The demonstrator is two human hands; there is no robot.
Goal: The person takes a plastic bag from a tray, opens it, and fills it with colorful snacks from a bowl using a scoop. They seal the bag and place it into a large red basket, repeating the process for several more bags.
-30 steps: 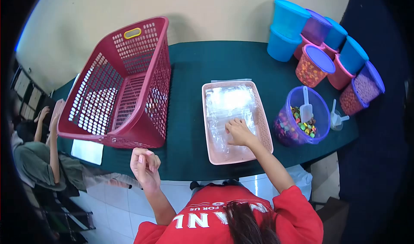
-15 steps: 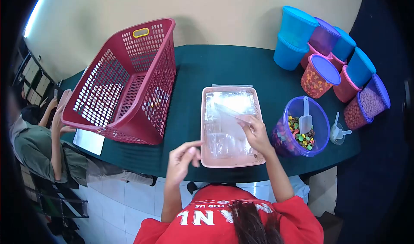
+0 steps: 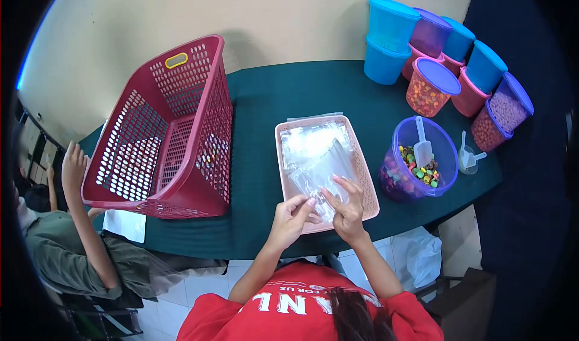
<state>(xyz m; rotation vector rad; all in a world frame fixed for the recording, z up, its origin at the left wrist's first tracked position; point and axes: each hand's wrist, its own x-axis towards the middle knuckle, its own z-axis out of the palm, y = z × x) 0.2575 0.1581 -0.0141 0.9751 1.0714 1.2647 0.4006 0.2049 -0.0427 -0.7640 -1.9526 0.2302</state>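
Observation:
Over the pink tray [image 3: 369, 187], a clear plastic bag [image 3: 329, 165] is held tilted between my two hands. My left hand [image 3: 288, 221] pinches its near edge between thumb and fingers. On the same edge, my right hand [image 3: 346, 208] has thumb and fingers closed around the film, a little to the right. More flat clear bags [image 3: 304, 141] lie in the tray beneath. Right of the tray stands a purple tub [image 3: 453, 167] holding colourful candies [image 3: 427, 177] and a white scoop [image 3: 423, 151].
A large maroon basket [image 3: 208, 154] stands on the left of the green-covered table [image 3: 259, 100]. Stacked lidded tubs [image 3: 389, 39] fill the back right. A small cup [image 3: 468, 163] with little scoops is at the right edge. Another person's arm [image 3: 90, 232] is at far left.
My right hand has brought the bag down and nearer to me. My left hand has moved right, from beside the tray, and taken hold of it. The view has shifted slightly.

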